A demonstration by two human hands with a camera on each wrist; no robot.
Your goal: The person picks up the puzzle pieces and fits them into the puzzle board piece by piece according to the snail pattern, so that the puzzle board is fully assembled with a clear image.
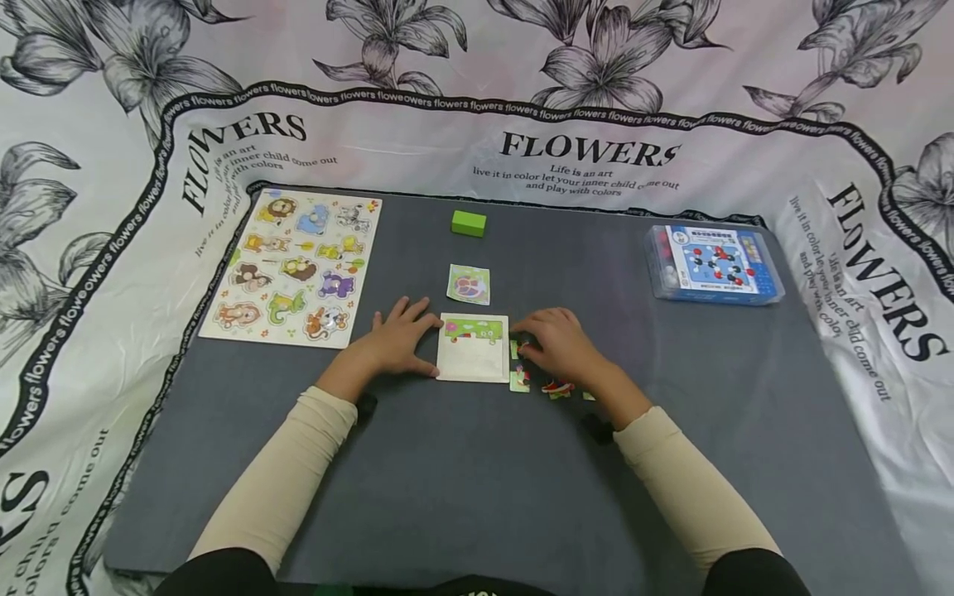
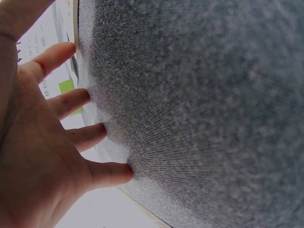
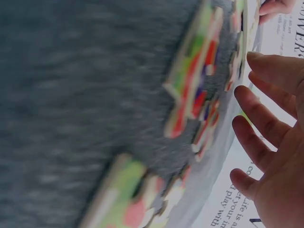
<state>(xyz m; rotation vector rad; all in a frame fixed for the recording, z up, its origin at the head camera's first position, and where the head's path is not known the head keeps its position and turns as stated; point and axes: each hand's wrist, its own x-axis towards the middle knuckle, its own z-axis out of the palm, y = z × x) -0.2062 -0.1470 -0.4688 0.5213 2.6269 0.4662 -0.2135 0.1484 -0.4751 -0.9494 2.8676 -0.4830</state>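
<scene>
Cream sleeves (image 1: 276, 484), dark at their upper ends, run in from the lower edge of the head view, each ending in a bare hand near the middle of the frame. The two hands are apart, one on either side of a small white puzzle board (image 1: 473, 364). Just left of centre, the left hand (image 1: 393, 341) spreads its fingers, with fingertips at the board's left edge; it grips nothing. At the board's right edge, the right hand (image 1: 559, 346) bends its fingers down beside loose puzzle pieces (image 1: 519, 381). In the right wrist view these fingers look loosely curved and slightly apart, nothing visible between them; whether they touch a piece I cannot tell. More pieces lie below and under that hand, some overlapping, with red and green print.

Across the board's top runs a green picture strip (image 1: 477, 330); below it the surface is pale. Just above the board sits a small picture card (image 1: 469, 285), and above that a green block (image 1: 468, 223). Upper left on the grey desk (image 1: 462, 488) lies a larger board with animal shapes (image 1: 270, 333); upper right, a clear-and-blue plastic box (image 1: 715, 265). White flower-printed cloth (image 1: 402, 141) fills the upper frame.
</scene>
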